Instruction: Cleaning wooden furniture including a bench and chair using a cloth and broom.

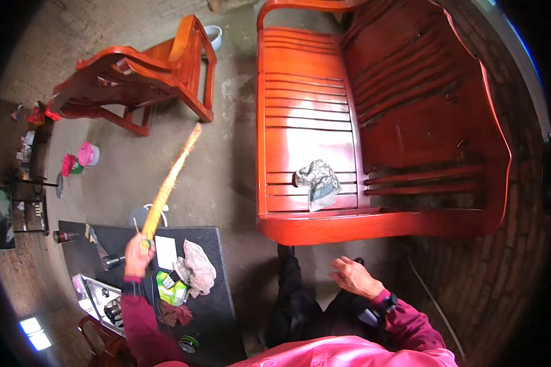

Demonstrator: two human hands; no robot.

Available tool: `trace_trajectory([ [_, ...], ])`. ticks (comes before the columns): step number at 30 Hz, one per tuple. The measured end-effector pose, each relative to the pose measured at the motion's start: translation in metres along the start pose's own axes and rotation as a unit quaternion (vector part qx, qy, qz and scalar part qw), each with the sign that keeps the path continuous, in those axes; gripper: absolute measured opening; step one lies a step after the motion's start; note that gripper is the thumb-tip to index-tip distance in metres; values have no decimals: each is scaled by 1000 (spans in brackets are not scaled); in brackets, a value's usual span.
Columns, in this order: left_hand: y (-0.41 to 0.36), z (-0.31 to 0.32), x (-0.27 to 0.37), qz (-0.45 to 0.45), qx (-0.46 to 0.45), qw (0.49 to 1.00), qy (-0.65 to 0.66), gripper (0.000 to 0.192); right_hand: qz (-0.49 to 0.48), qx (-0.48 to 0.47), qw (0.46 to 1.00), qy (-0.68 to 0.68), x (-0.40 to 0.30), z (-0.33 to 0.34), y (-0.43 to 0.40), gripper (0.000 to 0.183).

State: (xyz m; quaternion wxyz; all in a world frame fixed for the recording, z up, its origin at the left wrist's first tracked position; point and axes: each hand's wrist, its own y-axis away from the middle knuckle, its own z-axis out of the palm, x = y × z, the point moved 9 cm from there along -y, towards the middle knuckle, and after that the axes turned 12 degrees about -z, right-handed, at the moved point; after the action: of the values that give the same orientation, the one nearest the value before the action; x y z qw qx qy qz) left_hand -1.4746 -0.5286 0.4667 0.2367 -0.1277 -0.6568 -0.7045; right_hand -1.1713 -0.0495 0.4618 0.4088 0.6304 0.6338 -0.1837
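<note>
My left hand point(138, 257) is wrapped around the thick end of a long yellow rod point(167, 183). The rod looks rough and frayed along its length, and its far tip reaches out over the floor near a leg of the wooden armchair point(151, 78). My right hand point(356, 276) holds nothing; its fingers are loosely bent, in front of the near arm of a glossy red-brown wooden bench point(372, 227). On the bench's slatted seat lies a crumpled grey-and-white patterned cloth or cap point(319, 183).
Beneath my left arm is a dark table point(216, 316) bearing a pinkish rag point(199, 268), white paper point(166, 252), a green-yellow packet point(172, 289), a round green-rimmed item point(189, 344) and a metal tray point(102, 300). A pink-lined bucket point(88, 154) stands on the floor. A brick wall point(523, 238) rises at right.
</note>
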Motion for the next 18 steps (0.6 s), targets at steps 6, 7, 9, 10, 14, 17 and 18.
trace_trajectory([
  [6, 225, 84, -94, 260, 111, 880, -380, 22, -97, 24, 934, -342, -109, -9, -95, 50],
  [7, 237, 84, -135, 172, 39, 961, -212, 23, -52, -10, 882, -468, -113, 12, -106, 54],
  [9, 271, 114, -204, 126, -55, 989, -50, 28, -29, -43, 709, -703, -154, 35, -120, 59],
  [10, 293, 138, -226, 176, -78, 979, -66, 33, -64, -66, 630, -771, -177, 31, -120, 61],
  [14, 326, 198, -277, 293, -68, 949, -98, 36, -149, 162, 769, -600, -192, -39, -72, 50],
  [17, 329, 268, -327, 266, -161, 945, -101, 44, -182, 189, 709, -654, -171, -114, -7, 44],
  [18, 332, 293, -342, 242, -198, 942, -120, 48, -218, 215, 759, -575, -161, -144, 12, 43],
])
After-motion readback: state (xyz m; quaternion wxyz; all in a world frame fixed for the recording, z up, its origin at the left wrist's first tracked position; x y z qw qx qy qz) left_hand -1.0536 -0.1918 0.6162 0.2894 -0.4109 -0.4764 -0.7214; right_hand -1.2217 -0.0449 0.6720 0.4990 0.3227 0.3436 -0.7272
